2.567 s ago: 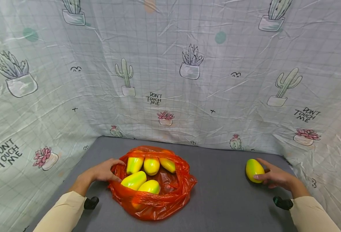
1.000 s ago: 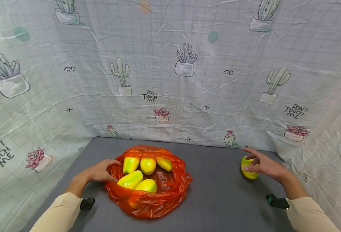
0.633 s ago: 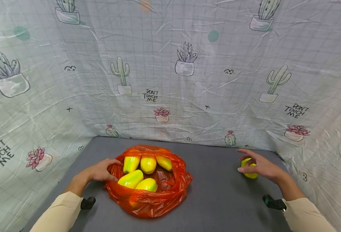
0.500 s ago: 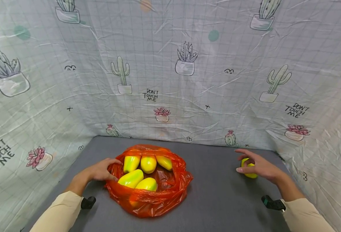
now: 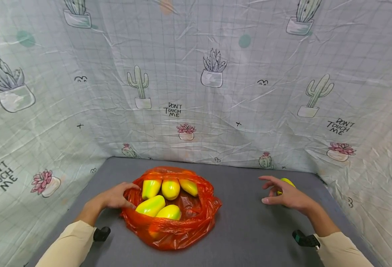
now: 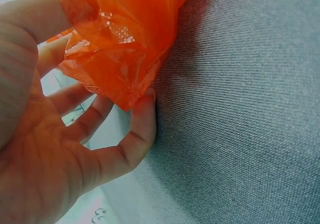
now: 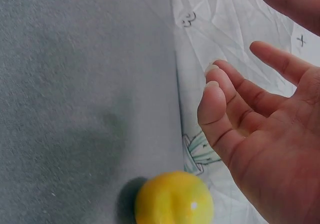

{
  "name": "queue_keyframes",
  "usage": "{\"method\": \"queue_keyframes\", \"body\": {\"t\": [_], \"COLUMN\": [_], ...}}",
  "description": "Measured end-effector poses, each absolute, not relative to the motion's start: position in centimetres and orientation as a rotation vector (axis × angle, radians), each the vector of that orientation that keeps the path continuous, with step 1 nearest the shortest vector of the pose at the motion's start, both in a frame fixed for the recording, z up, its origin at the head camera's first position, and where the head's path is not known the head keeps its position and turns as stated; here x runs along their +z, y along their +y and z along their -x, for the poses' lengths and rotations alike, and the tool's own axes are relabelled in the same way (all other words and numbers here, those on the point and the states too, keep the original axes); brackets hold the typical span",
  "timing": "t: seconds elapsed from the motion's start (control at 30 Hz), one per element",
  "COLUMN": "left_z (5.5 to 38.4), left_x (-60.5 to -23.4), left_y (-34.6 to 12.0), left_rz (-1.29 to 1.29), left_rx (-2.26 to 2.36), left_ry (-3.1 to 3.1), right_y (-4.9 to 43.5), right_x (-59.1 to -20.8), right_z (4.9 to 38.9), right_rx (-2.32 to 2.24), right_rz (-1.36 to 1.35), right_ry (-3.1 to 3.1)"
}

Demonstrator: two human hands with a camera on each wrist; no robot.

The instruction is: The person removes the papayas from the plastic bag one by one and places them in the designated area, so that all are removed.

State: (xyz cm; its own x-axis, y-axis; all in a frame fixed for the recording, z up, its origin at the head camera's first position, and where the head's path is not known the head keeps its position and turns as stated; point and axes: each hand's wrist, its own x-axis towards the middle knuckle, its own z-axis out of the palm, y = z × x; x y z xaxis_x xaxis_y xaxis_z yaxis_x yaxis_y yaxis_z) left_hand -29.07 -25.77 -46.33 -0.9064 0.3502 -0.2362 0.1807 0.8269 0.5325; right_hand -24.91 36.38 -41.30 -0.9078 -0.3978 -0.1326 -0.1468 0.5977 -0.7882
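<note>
A red plastic bag [image 5: 179, 237] lies with its mouth spread, and several yellow-green mangoes [image 5: 170, 189] sit inside it. My left hand [image 5: 118, 195] grips the bag's left rim; in the left wrist view the thin orange-red film [image 6: 127, 48] runs between thumb and curled fingers. On the right, a single mango [image 5: 287, 181] rests on the table, partly hidden behind my right hand [image 5: 286, 195]. That hand hovers over the table with relaxed, spread fingers and nothing in them. The right wrist view has this mango [image 7: 172, 200] at the bottom, apart from the fingers.
The grey cloth-covered table [image 5: 239, 222] ends at a cactus-printed curtain [image 5: 196, 144] that hangs at the back and both sides. Black wrist cameras [image 5: 101, 234] sit at both cuffs.
My right hand has let go of the single mango and moved left off it, fingers spreading. The mango stays on the table. My left hand keeps its place at the bag.
</note>
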Motion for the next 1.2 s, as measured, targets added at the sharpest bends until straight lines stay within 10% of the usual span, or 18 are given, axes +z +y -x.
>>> {"method": "queue_keyframes", "body": {"t": [1.2], "left_z": [29.0], "left_x": [-46.3], "left_y": [-25.5], "left_rz": [-0.386], "left_rx": [0.732], "left_ry": [2.678], "right_y": [29.7], "right_x": [-43.3], "right_z": [23.9], "right_rx": [-1.248], "right_rz": [0.64], "right_ry": [2.445]}}
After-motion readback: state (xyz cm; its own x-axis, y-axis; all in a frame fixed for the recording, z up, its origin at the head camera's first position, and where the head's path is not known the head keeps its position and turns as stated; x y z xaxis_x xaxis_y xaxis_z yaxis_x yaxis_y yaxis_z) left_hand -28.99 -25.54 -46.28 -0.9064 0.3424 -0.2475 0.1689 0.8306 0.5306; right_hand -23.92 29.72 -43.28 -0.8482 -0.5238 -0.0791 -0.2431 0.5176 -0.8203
